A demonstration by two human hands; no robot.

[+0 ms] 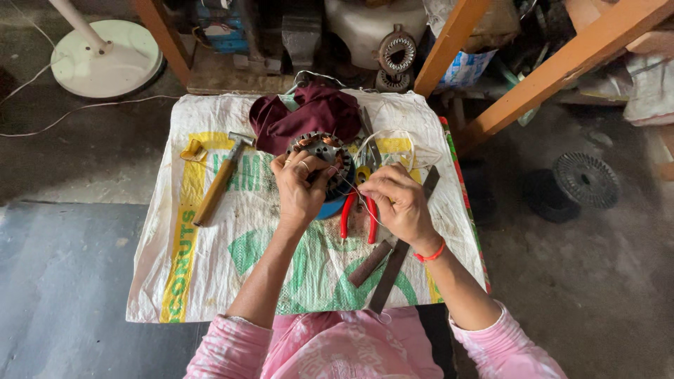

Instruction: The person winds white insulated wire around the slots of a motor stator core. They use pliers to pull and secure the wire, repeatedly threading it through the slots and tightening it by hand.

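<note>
A round motor stator, with copper windings visible in its slots, is steadied by the left hand. The fingers are closed over its near edge, and the palm rests just below it. The stator is judged to be held this way so that it does not turn while wire is handled. It lies directly under and just beyond the left fingertips, on what appears to be a blue round base showing beneath the wrist side of that grip.

The right hand is closed in a pinch on a thin wire. The wire is seen running from the pinch leftwards toward the stator, and a loose loop of it lies just beyond the right knuckles. Whether the wire is taut cannot be told.

Red-handled pliers are placed between the two hands, touching or nearly touching the right fingers, presumably kept within reach. Two flat dark files lie under the right wrist, extending toward the body. A wooden-handled hammer is set well apart, outboard of the left hand. A maroon cloth lies just beyond the stator. Everything rests on a printed white sack spread as a work surface.
</note>
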